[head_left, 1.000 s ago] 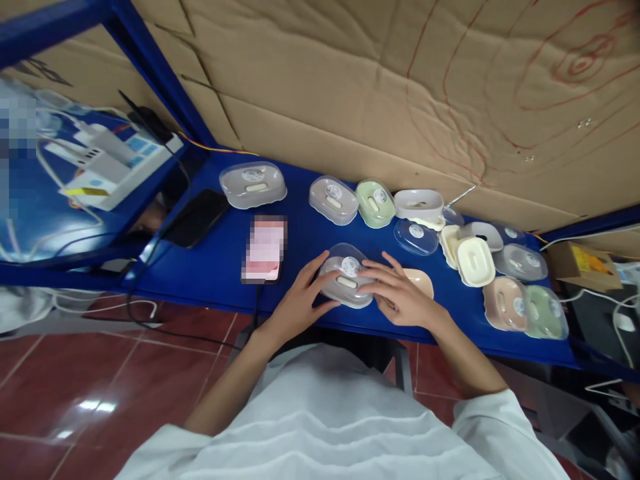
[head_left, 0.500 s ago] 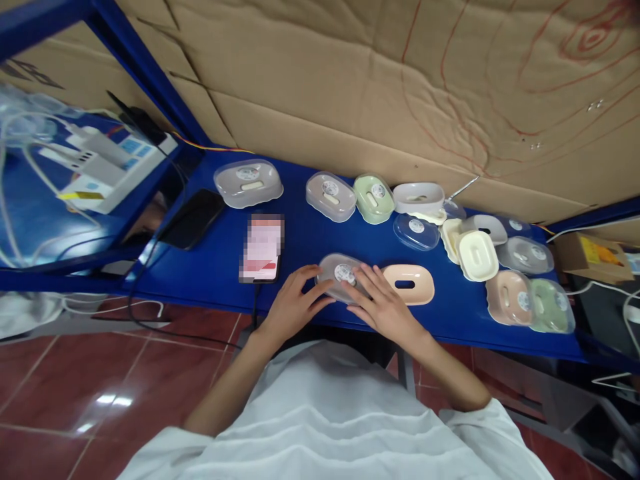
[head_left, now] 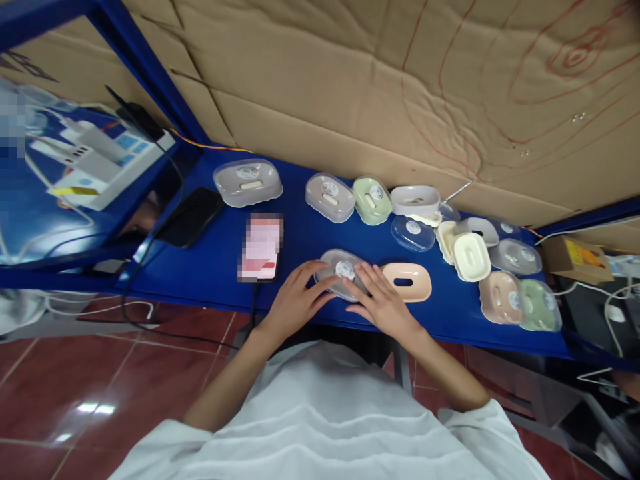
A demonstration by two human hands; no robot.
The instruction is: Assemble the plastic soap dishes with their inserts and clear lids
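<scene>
A grey soap-box-like case with a clear lid and round label [head_left: 345, 269] lies on the blue table between my hands. My left hand [head_left: 299, 293] touches its left side, thumb and fingers apart. On its right side rests my right hand [head_left: 383, 298], fingers spread over the lid's edge. Just right of the case is a peach oval piece [head_left: 420, 281] with a slot, partly behind my right fingertips. The undersides of both hands are hidden.
Lidded cases in grey [head_left: 248, 183] and green [head_left: 373, 200] line the back. Cream parts [head_left: 471, 257], clear lids and more cases cluster at the right. A phone [head_left: 263, 248] lies left of my hands. A white power strip [head_left: 125, 167] and cables are at far left.
The view has shifted slightly. My left hand's fingers have moved a little further over the case's left side; my right hand stays nearly in place.
</scene>
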